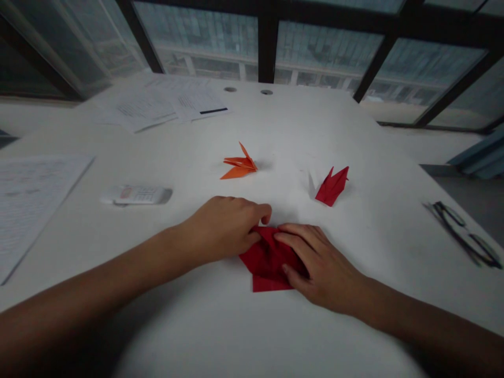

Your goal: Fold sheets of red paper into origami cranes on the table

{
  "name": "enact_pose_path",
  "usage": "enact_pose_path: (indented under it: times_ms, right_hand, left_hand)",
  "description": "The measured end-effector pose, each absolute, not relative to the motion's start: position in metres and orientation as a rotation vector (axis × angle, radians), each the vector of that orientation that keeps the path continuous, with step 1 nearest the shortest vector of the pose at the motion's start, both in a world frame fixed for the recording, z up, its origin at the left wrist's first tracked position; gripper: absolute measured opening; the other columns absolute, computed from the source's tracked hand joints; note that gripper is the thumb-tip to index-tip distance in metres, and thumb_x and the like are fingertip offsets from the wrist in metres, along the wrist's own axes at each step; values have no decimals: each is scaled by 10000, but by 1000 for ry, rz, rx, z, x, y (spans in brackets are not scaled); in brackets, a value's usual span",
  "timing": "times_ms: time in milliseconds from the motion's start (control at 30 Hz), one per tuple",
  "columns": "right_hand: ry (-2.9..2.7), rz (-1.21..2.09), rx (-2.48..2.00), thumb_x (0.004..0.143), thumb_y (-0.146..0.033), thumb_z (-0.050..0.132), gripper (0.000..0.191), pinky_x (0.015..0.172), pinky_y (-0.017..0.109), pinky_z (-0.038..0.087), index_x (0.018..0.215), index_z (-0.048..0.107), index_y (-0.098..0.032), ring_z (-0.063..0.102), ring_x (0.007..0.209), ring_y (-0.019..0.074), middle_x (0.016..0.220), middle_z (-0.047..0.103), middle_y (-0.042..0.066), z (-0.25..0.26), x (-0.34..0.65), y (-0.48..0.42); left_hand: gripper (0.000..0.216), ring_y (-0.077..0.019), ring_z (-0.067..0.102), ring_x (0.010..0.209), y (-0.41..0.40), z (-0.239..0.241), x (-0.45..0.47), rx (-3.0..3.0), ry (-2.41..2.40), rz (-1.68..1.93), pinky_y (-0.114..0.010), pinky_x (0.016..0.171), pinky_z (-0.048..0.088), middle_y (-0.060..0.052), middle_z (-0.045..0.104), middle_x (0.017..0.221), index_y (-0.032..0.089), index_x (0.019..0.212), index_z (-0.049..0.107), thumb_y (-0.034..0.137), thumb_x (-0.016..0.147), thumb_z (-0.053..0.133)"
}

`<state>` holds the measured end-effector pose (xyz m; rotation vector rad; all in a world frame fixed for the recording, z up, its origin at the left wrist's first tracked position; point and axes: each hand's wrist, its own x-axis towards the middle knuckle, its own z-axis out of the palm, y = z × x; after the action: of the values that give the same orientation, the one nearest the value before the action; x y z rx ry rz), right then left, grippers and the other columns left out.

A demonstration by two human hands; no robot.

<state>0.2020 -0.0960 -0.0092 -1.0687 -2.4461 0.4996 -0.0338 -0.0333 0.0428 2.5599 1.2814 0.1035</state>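
Observation:
A red sheet of origami paper [271, 262], partly folded, lies on the white table between my hands. With curled fingers, my left hand [236, 226] pinches the paper's upper left part. My right hand [315, 260] rests over its right side, fingers bent onto the paper and thumb pressing lower down. Both hands cover parts of the sheet, so its full shape is hidden. Beyond my left hand lies an orange folded paper figure [241, 165]. A red folded paper figure [333, 187] stands farther back, to the right.
A whitish packet with printing [142, 195] lies left of my hands. Printed papers [149, 107] spread at the back left, and another sheet [35, 194] sits at the left edge. Eyeglasses [466, 234] are near the table's right edge. Windows line the back.

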Motion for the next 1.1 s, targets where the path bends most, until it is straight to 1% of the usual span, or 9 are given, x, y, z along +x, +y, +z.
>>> enact_pose_path:
  times_ms: [167,300,400,500,633,767,900,1000,1100]
  right_hand:
    - [-2469,467,-1107,904,-194,622,475,1135,507,479,1374,585,-142,528,1320,307,1473,542,158,-9,201,-98]
    - [-2513,422,-1087,919,-218,617,455,1123,532,491,1362,605,-115,545,1294,318,1453,574,172,-7,200,-98]
    - [-2517,401,-1067,921,-225,620,446,1124,526,493,1352,616,-108,553,1281,314,1418,607,170,-7,200,-98]
    - [-2524,368,-1045,921,-212,608,443,1130,513,488,1352,618,-109,545,1294,313,1440,600,162,-9,201,-98]
    - [-2560,286,-966,940,-193,579,424,1128,516,477,1356,625,-119,553,1294,314,1428,627,141,-12,202,-98]
    - [-2590,267,-944,965,-177,559,412,1135,495,466,1368,618,-110,555,1299,299,1423,640,130,-12,204,-97]
    - [-2597,290,-950,1016,-246,521,388,1133,498,458,1367,618,-115,552,1303,299,1423,637,135,-8,205,-97]
    - [-2597,297,-955,1018,-372,556,414,1118,512,466,1339,637,-122,562,1292,317,1394,652,144,-7,205,-97]
    - [-2603,267,-944,984,-443,614,461,1126,531,455,1333,647,-145,537,1329,337,1407,645,142,-9,206,-98]
  left_hand:
    - [186,-167,643,668,-14,45,-48,2211,1147,118,-260,624,390,43,739,784,284,996,653,207,840,585]
    - [251,-173,659,702,-10,48,-53,2000,1035,132,-239,603,416,8,753,847,263,1055,682,423,862,670]
    - [319,-182,654,706,-13,48,-50,1951,1090,185,-240,585,410,-19,753,859,244,994,724,523,848,679]
    - [235,-169,632,663,-16,44,-45,1958,1158,259,-243,579,405,-13,736,785,218,920,705,438,870,637]
    - [146,-138,575,592,-15,38,-43,2006,1210,263,-238,562,384,27,688,697,199,969,648,259,844,602]
    - [129,-130,549,611,-14,39,-44,2121,1193,201,-243,586,375,33,654,704,194,982,649,219,898,554]
    - [182,-144,634,833,-16,50,-49,2218,907,153,-244,759,462,-5,700,952,210,1010,681,231,993,501]
    - [161,-188,651,1121,-17,57,-58,2208,678,61,-255,939,492,-40,656,1283,244,1080,716,331,970,638]
    - [357,-253,585,1309,-19,60,-70,2304,624,-38,-327,1091,455,-37,560,1469,321,1189,723,412,852,801]
